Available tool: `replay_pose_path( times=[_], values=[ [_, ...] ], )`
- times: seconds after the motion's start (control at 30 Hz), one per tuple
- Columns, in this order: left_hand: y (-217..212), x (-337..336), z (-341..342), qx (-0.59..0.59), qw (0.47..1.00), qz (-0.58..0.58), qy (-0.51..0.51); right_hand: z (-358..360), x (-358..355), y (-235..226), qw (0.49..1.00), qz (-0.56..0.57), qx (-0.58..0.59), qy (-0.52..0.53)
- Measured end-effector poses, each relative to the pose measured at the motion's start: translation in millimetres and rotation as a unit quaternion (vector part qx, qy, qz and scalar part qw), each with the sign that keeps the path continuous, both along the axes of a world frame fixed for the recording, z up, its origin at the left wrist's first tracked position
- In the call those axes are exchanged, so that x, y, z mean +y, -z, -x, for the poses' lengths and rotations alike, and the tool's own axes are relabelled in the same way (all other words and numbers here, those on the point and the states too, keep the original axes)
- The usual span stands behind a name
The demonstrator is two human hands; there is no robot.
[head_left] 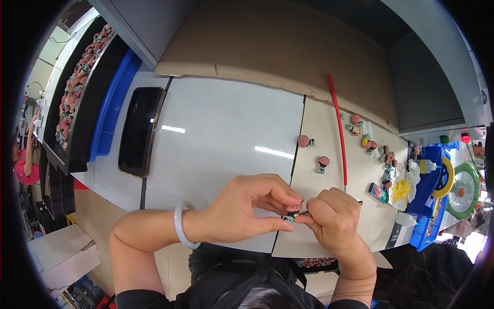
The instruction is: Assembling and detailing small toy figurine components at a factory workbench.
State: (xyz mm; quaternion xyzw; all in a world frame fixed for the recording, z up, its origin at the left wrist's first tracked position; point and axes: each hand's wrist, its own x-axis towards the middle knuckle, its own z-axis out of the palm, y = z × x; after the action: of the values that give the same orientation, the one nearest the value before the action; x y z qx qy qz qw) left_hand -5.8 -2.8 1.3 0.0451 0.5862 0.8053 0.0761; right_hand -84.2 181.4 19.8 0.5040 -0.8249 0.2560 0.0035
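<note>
From my end I see one small figurine [293, 209], pink on top, pale blue-grey below. It's held roughly upright, partly covered, slightly right of centre in the frame's lower half.

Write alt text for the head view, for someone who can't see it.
A person's left hand pinches a small pink-topped figurine, with the right hand close beside it, at a pale worktable. A dark phone lies left; more figurines and a red stick lie right.
</note>
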Motion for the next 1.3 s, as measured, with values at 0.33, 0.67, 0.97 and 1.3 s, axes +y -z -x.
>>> replay_pose_path(
  times=[0.33, 0.67, 0.97, 1.3],
  values=[
    [6.5, 2.3, 4.0, -0.034, 0.999, -0.002, -0.028, 44.3, 29.1, 3.0, 0.929, -0.181, -0.072, 0.315],
    [5.7, 5.2, 3.6, 0.022, 0.988, 0.147, -0.051, -0.8, 14.5, -9.4, 0.920, 0.338, -0.184, 0.076],
    [6.0, 7.8, 2.0, 0.053, 0.985, 0.154, -0.052, -3.4, 11.9, -7.9, 0.967, 0.212, -0.135, -0.028],
    [0.7, 3.8, 5.6, -0.009, 1.000, -0.004, -0.015, 38.8, 27.3, -17.9, 0.931, -0.103, -0.021, 0.348]
  ],
)
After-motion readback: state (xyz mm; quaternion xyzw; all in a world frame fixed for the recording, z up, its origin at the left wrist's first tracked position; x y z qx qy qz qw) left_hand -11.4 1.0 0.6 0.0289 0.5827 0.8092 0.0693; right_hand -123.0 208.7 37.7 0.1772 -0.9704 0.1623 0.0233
